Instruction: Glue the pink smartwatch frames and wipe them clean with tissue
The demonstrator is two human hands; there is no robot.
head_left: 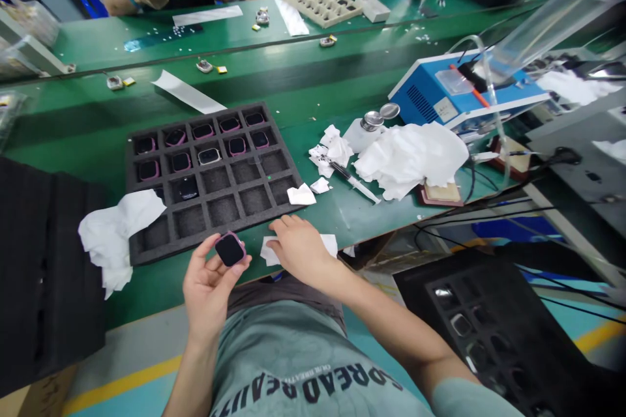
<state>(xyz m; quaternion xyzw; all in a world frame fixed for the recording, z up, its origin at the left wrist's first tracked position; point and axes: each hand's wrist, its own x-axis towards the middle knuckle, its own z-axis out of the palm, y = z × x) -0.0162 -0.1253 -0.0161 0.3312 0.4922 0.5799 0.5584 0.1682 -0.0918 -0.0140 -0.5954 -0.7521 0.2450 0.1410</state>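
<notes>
My left hand (212, 277) is closed around a square smartwatch body (230, 249) with a black face and a pink-purple frame, held by its edges, face up. Near the bench's front edge, my right hand (302, 249) is curled over a white wipe (329, 244), whose ends show on both sides of it; some fingertips are hidden. Just beyond both hands lies a black foam tray (215, 205). Several watch bodies sit in its far and left compartments, mostly pink-framed, one with a silver frame (209, 156). A crumpled white cloth (120, 228) covers the tray's near left corner.
Right of the tray are paper scraps (302, 195), a syringe (355, 181), a metal-lidded bottle (372, 120), a heaped white cloth (413, 156) and a blue machine (440, 94). Black foam stacks (49, 273) stand left. Two people's hands work across the bench.
</notes>
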